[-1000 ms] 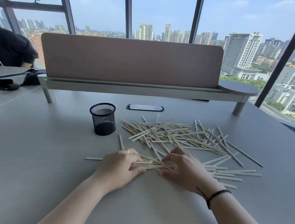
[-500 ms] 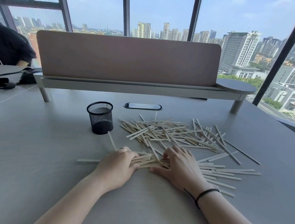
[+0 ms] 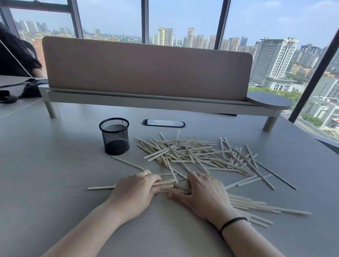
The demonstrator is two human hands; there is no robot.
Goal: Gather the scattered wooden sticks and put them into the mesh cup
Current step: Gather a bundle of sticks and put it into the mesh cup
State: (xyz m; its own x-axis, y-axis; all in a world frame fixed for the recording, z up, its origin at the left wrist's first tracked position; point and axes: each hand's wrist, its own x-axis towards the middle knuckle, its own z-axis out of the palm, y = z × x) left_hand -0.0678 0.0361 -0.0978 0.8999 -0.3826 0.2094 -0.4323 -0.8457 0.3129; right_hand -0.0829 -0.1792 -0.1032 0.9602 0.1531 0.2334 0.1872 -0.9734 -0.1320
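Low in the frame's centre, the left hand (image 3: 137, 187) and right hand (image 3: 204, 194) pinch one bundle of wooden sticks (image 3: 170, 186) between them (most lie scattered upper right); the mesh cup (image 3: 114, 136) stands on the worktop (image 3: 36, 171) above-left.

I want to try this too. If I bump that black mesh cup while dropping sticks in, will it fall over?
Probably, if bumped hard. The mesh cup is see-through wire and looks empty, so it is likely light. It stands upright on the smooth table, so it may slide first.
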